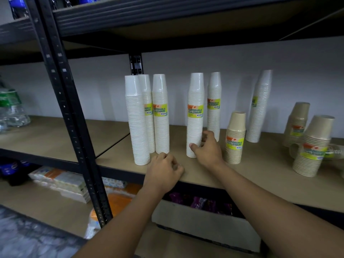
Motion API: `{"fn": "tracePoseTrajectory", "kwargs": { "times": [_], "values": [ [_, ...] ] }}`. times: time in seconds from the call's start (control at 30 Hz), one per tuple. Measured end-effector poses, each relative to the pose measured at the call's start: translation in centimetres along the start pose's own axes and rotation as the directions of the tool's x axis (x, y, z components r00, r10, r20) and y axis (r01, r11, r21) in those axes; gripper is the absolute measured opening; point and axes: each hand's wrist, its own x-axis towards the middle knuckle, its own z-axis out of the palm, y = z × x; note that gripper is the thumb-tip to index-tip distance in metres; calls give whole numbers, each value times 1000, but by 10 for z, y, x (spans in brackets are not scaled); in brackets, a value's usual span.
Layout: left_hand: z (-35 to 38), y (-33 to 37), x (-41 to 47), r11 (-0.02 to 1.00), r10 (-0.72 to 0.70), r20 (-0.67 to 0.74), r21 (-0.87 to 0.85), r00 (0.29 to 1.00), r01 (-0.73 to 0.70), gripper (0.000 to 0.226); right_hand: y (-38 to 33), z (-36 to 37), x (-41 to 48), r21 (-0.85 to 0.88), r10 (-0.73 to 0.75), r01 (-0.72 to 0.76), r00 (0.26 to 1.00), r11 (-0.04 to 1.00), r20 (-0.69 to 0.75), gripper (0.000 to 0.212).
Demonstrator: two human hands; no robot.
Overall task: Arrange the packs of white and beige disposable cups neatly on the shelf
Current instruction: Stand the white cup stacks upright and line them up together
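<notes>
Gripping the base of a tall white plastic-wrapped cup pack (195,114) with right hand (206,149), fingers wrapped round it, beside three white packs (147,118) already grouped at shelf (260,175) left. Resting left hand (163,171), loosely curled, empty. Leaving two white packs and the short beige cup packs (312,146) scattered right, one seemingly toppled.

bare shelf (178,144) gap btwn left white packs (161,116) & held pack (195,116); hand-wide.
</notes>
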Motion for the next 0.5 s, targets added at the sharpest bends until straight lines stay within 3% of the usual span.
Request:
{"fn": "tracePoseTrajectory", "kwargs": {
  "times": [0.1, 0.23, 0.37, 0.5],
  "values": [
    [-6, -1, -3, 999, 4, -9, -52, 1000, -5, 25, -2, 3, -3, 2, -22, 22, 1000, 1000, 10, 58],
    [-22, -10, -12, 996, 9, -122, -87, 993, -20, 18, -7, 10, -7, 9, -29, 28, 1000, 1000, 10, 58],
    [-39, -32, -21, 998, 30, -261, -44, 965, -43, 15, -13, 17, -10, 26, -18, 17, 999, 1000, 29, 59],
    [-57, -63, -22, 1000, -25, -350, 2, 936, 28, 15, -19, 26, -13, 57, -15, 13, 999, 998, 37, 58]
  ]
}}
